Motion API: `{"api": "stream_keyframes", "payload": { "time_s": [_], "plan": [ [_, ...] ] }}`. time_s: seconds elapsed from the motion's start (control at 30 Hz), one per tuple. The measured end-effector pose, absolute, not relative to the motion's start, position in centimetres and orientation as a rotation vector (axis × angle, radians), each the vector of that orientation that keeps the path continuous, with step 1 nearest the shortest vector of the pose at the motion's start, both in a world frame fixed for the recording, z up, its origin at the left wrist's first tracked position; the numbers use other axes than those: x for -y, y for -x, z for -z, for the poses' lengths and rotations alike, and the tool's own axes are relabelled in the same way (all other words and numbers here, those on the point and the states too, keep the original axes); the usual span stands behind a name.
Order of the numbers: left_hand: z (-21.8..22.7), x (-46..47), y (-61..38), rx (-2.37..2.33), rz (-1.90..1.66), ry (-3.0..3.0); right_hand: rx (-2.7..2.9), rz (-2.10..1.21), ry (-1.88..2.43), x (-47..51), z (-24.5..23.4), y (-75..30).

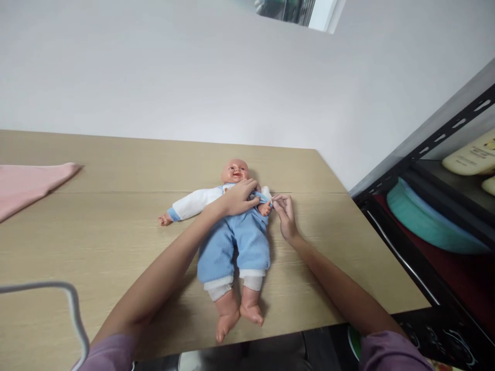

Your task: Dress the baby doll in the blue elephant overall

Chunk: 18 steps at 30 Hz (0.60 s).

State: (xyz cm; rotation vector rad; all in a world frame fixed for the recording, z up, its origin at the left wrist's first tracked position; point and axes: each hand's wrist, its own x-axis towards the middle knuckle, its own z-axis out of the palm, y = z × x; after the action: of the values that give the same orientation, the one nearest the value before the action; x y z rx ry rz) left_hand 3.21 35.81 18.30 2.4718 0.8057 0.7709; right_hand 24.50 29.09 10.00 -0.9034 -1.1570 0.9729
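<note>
A baby doll (235, 242) lies on its back on the wooden table, its head toward the wall and bare feet toward me. It wears blue trousers and a white top with blue cuffs. My left hand (242, 197) rests across the doll's chest, its fingers closed on blue cloth beside the doll's bent arm. With thumb and fingertips, my right hand (285, 214) pinches the blue edge of the sleeve (265, 197) next to the doll's small hand. The doll's other arm (193, 204) stretches out sideways on the table. My left hand covers part of the chest.
Pink cloth (33, 186) lies at the table's left. A grey cable (50, 284) curves at the lower left. On the right stands a black metal shelf (436, 136) holding a teal rounded item (425, 221) and pale bottles (474, 154). A white wall borders the table's far edge.
</note>
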Motion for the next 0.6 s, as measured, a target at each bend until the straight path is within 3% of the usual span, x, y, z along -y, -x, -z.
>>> {"api": "stream_keyframes", "payload": {
  "time_s": [0.3,0.6],
  "plan": [
    [-17.9,-36.1,-3.0,-0.922,-0.792,-2.527,1.390,-0.777,0.969,-27.3,-9.6,-23.0],
    [-17.6,-35.9,-3.3,-0.908,-0.829,-2.511,1.245,-0.945,1.124,-28.4,-7.9,-23.1]
  ]
}}
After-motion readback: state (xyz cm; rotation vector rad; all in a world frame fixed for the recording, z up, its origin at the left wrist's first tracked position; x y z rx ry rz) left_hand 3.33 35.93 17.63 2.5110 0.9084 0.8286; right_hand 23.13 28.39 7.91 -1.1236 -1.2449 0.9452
